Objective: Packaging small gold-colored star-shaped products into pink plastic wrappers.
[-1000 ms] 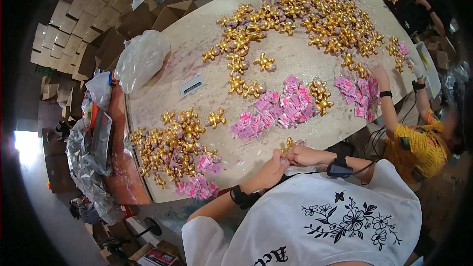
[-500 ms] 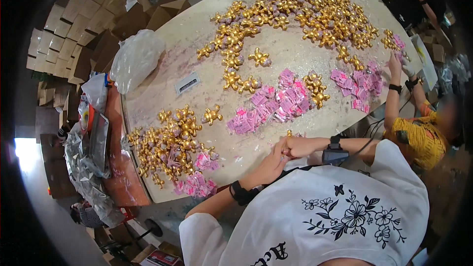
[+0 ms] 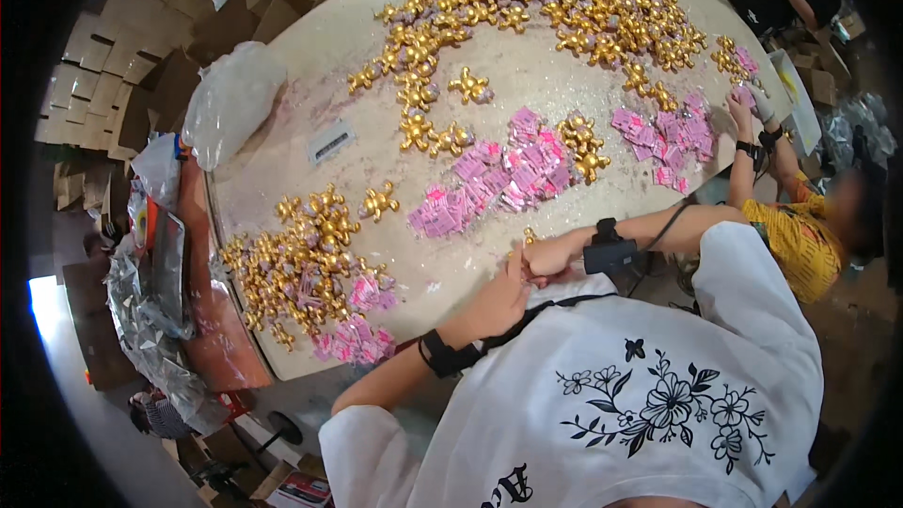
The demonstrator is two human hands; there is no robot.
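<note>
At the table's near edge my two hands meet in front of my white shirt. My right hand [image 3: 557, 256] is closed round a small gold bear-shaped figurine [image 3: 530, 236], and only its gold tip shows above the fingers. From the left, my left hand [image 3: 500, 299] presses its closed fingers against the same piece; its lower part is hidden. Just beyond the hands lies a heap of pink printed packets [image 3: 503, 174]. Several more gold bear figurines [image 3: 310, 240] are piled at the left, beside smaller bunches of pink packets [image 3: 356, 341].
Across the far side of the table [image 3: 310, 113] spreads a large pile of gold bears [image 3: 602, 9]. A clear plastic bag [image 3: 235, 99] and a grey-white label [image 3: 330, 141] lie at the left. To the right, a person in yellow [image 3: 785, 245] handles items near another pink heap [image 3: 666, 141]. Cardboard boxes [image 3: 122, 28] stand behind.
The view has shifted, so the table appears slightly further left and up. My hands stay together at the edge, the left one now more upright against the right. The gold tip still shows.
</note>
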